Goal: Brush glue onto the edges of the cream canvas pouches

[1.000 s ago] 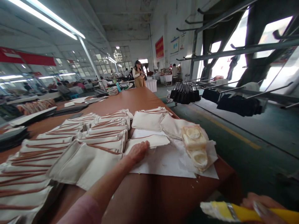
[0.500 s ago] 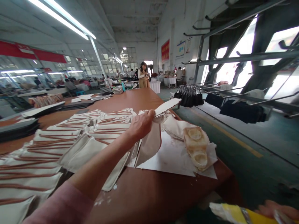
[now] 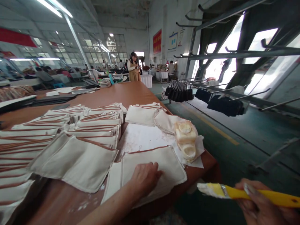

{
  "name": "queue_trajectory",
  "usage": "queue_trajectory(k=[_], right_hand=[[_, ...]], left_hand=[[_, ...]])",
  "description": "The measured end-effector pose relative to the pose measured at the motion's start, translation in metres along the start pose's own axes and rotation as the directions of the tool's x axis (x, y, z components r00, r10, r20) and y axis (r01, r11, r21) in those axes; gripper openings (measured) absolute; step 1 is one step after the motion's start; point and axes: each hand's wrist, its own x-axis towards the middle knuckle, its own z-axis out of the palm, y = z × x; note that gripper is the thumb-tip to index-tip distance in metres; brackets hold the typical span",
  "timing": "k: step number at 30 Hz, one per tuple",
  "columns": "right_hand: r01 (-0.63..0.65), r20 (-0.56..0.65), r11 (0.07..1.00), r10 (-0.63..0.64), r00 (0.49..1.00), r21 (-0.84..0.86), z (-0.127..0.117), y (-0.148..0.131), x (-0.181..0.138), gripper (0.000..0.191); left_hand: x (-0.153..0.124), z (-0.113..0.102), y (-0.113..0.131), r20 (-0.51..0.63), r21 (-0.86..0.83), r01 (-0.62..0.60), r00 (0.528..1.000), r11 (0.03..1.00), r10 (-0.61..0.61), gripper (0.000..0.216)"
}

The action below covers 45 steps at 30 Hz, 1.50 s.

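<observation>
Cream panel (image 3: 170,170) has swung down flat, face exposed; left hand (image 3: 145,178) curled atop, grip unclear; right hand (image 3: 260,201) clenches the brush (image 3: 236,192).

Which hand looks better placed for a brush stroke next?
Probably the right hand: it grips the yellow brush, bristles pointing toward the table, while the left hand is over a cream panel.

Tube lights (image 3: 50,8) glow at left and windows (image 3: 263,40) at right, with a yellow-striped green floor (image 3: 217,147) below.

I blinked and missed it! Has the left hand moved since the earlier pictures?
Yes: judged against the white paper, the left hand has moved closer to the camera.
</observation>
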Motion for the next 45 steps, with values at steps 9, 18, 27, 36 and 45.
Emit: queue_trajectory(k=[9,18,27,36,45], right_hand=[[0.517,0.313,0.705,-0.413,0.856,-0.485,0.035,0.014,0.061,0.037],[0.802,0.667,0.491,-0.475,0.574,-0.341,0.080,0.064,0.095,0.024],[0.847,0.752,0.437,-0.437,0.494,-0.302,0.081,0.078,0.107,0.023],[0.853,0.716,0.445,-0.499,0.488,-0.271,0.066,0.043,0.096,0.017],[0.892,0.796,0.415,-0.473,0.378,-0.178,0.054,0.035,0.071,0.017]], left_hand=[[0.102,0.011,-0.010,-0.049,-0.079,0.087,0.995,0.993,-0.091,0.031],[0.128,0.003,-0.010,-0.048,-0.137,0.057,0.997,0.989,-0.064,0.019],[0.083,-0.018,-0.024,-0.069,-0.230,-0.045,0.997,0.972,0.030,0.019],[0.041,-0.028,-0.013,-0.211,-0.234,-0.085,0.977,0.969,0.035,0.018],[0.026,-0.026,-0.005,-0.237,-0.570,-0.089,0.970,0.817,-0.060,0.017]])
